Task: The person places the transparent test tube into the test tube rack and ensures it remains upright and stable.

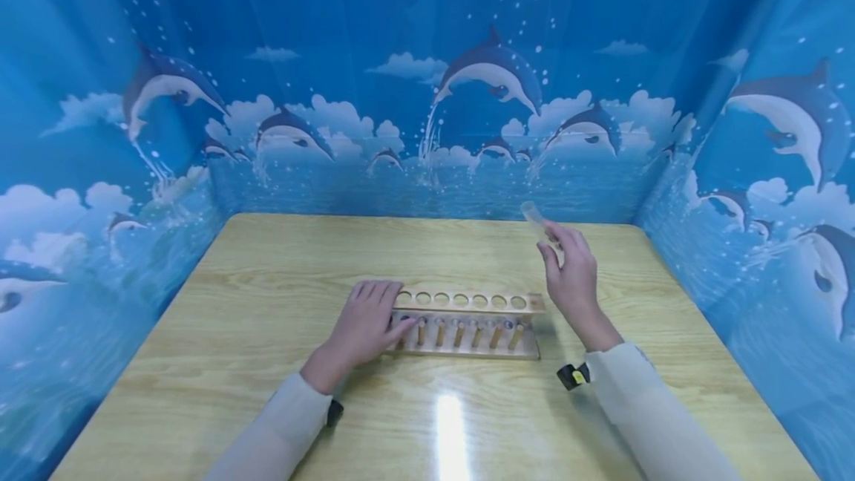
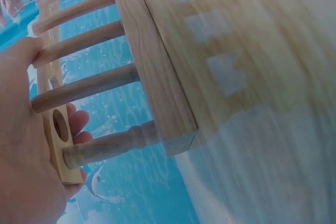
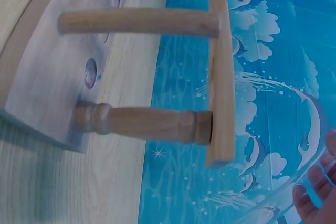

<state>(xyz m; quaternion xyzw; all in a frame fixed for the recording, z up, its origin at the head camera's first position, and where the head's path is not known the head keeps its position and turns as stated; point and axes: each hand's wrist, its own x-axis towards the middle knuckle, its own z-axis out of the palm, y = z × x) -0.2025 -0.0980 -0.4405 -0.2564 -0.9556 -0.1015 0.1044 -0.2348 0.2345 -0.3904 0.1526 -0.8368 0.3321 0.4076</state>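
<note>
A wooden test tube rack (image 1: 467, 353) stands upright on the table, with a row of round holes in its top rail and a row of pegs below. My left hand (image 1: 364, 321) grips the rack's left end. In the left wrist view, the thumb lies by the pegs and the fingers wrap behind the holed rail (image 2: 67, 176). To the right of the rack and raised above the table, my right hand (image 1: 573, 273) pinches a clear test tube (image 1: 531, 214) that slants up to the left. The right wrist view has that hand's fingers (image 3: 303, 203) at its right edge, beyond the rack's turned end post (image 3: 152, 123).
The rack stands mid-way across a light wood-grain table (image 1: 287, 258). Blue curtains (image 1: 374, 13) printed with dolphins enclose its back and both sides. Dark straps, one with a yellow mark (image 1: 577, 376), sit at the wrists. A bright reflection lies in front of the rack.
</note>
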